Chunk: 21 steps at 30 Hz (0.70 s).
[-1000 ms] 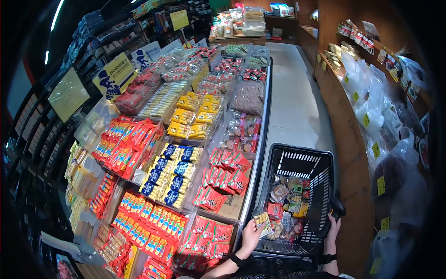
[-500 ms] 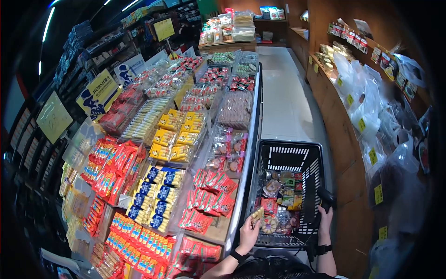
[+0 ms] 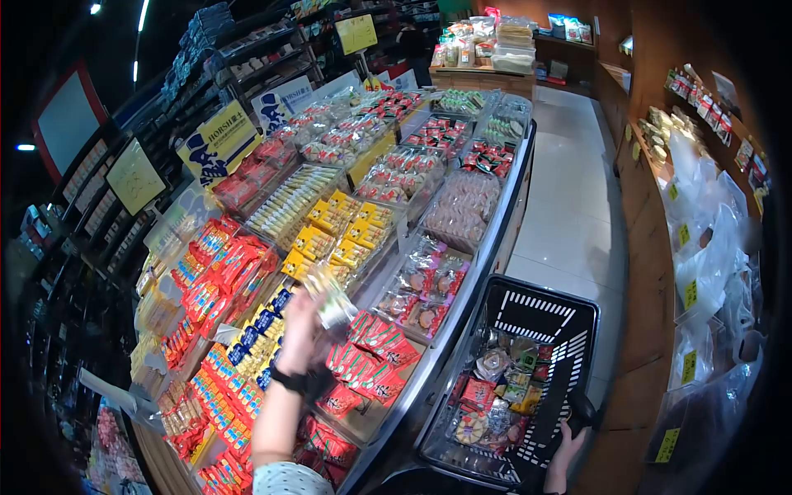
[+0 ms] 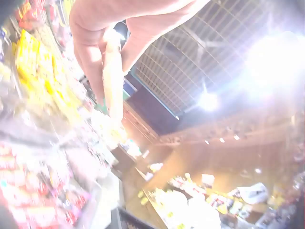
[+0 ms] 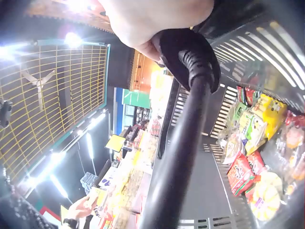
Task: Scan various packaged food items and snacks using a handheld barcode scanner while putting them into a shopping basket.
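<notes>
In the head view the left hand (image 3: 301, 332) is raised over the display bins and pinches a small clear-wrapped snack packet (image 3: 332, 304), blurred. The left wrist view shows that packet (image 4: 113, 81) edge-on between thumb and fingers. Below it lie blue-and-cream packets (image 3: 247, 338) and red packets (image 3: 363, 363). At the lower right, the right hand (image 3: 566, 450) grips the black handle (image 3: 582, 408) of a black basket (image 3: 540, 299). In the right wrist view, that hand (image 5: 157, 19) is curled round the handle. Mixed small packets (image 3: 499, 388) lie inside the basket.
Yellow packets (image 3: 338, 231) and other snack bins fill the sloping display, with a yellow sign (image 3: 219, 140) behind. The display's metal edge (image 3: 462, 330) runs beside the basket. A tiled aisle (image 3: 569, 190) leads ahead; wooden shelves with plastic bags (image 3: 701, 214) stand at the right.
The left hand has moved from above the basket to the left and up over the display, still pinching the packet. The right hand stays on the handle. The head view has shifted.
</notes>
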### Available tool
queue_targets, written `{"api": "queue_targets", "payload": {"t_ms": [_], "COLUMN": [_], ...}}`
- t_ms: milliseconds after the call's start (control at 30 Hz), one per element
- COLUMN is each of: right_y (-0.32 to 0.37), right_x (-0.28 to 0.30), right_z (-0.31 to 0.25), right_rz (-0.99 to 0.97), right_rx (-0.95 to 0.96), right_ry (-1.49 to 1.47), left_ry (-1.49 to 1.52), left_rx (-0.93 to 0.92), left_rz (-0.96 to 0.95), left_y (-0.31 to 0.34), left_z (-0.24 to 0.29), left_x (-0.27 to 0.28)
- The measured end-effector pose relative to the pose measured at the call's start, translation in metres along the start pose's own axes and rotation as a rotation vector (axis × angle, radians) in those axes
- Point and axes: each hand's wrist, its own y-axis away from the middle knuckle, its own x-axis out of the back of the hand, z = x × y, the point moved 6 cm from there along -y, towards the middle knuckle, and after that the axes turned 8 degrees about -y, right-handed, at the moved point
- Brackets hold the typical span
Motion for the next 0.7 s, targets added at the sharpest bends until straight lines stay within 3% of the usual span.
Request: {"api": "queue_targets", "payload": {"t_ms": [33, 100, 200, 267, 433, 500, 533, 567, 633, 700], "right_y": [-0.001, 0.000, -0.001, -0.003, -0.003, -0.001, -0.001, -0.002, -0.003, -0.002], "right_x": [-0.002, -0.009, -0.014, -0.010, -0.008, -0.014, -0.018, -0.021, -0.019, -0.021], "right_z": [-0.003, -0.014, -0.015, -0.005, 0.013, 0.010, 0.010, 0.011, 0.015, 0.008], "right_rz": [0.000, -0.032, -0.023, 0.010, 0.047, 0.066, 0.074, 0.033, 0.004, -0.008], "right_rx": [-0.005, 0.040, -0.060, -0.037, -0.013, -0.029, -0.029, -0.042, -0.049, -0.028], "right_ry": [-0.003, 0.003, 0.013, 0.037, 0.008, 0.011, 0.015, -0.006, -0.048, -0.017], "left_ry": [0.033, 0.354, 0.281, 0.233, 0.257, -0.058, -0.076, -0.075, -0.812, -1.052], "left_rx": [0.023, 0.035, -0.043, 0.024, -0.016, 0.009, -0.133, -0.122, -0.489, -0.343], "left_rz": [-0.061, 0.060, 0.237, 0.312, 0.290, 0.358, 0.453, 0.442, 0.710, 0.796], "left_y": [-0.045, -0.108, -0.221, -0.248, -0.300, -0.324, -0.331, -0.337, -0.302, -0.268], "left_z": [0.007, 0.026, -0.018, -0.022, -0.031, -0.039, -0.037, -0.046, 0.000, 0.021], "left_x": [0.018, 0.037, 0.110, 0.124, 0.123, 0.136, 0.139, 0.138, 0.120, 0.095]}}
